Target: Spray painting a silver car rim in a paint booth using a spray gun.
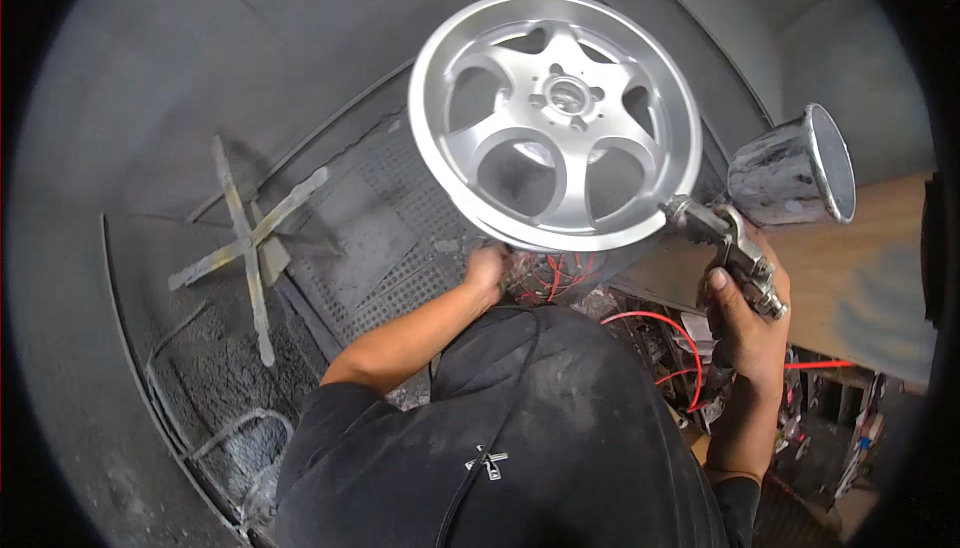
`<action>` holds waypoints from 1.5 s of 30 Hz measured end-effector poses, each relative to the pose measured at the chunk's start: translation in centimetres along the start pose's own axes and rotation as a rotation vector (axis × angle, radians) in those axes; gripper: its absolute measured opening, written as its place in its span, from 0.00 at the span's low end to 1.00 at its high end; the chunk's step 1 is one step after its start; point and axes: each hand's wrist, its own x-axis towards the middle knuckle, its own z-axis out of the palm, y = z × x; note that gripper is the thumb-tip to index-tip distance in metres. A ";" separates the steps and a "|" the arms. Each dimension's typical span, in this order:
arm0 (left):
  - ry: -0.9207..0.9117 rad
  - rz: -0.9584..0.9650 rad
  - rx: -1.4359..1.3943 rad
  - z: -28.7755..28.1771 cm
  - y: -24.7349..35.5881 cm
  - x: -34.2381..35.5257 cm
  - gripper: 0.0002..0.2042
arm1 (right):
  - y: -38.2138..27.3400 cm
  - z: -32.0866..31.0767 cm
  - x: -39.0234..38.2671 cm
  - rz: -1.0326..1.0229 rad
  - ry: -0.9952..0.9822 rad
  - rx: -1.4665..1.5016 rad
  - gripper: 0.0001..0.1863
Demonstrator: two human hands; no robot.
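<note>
A silver alloy wheel (610, 130) with broad spokes is held up in front of me, its face turned up toward me. My right hand (752, 323) is wrapped round a metal spray gun (735, 253), whose nozzle end points at the wheel's near right rim. On top of the gun sits a paint-smeared metal cup (775, 173), tilted to the right. Just below the wheel's near left edge is my left hand (486, 270). Its fingers are in shadow and partly hidden by the rim, so their grip does not show.
To the left stands a cross-shaped stand (245, 243) with paint-crusted arms. Red hose (690, 348) runs beside my right forearm, with more coils under the wheel. A wooden panel (850, 268) is at the right, above cluttered shelves (840, 408). Grey walls surround the perforated floor (370, 268).
</note>
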 end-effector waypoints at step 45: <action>0.101 -0.039 -0.081 0.4 5.2 -4.0 0.26 | 4.2 -5.7 3.7 0.063 0.317 -0.009 0.22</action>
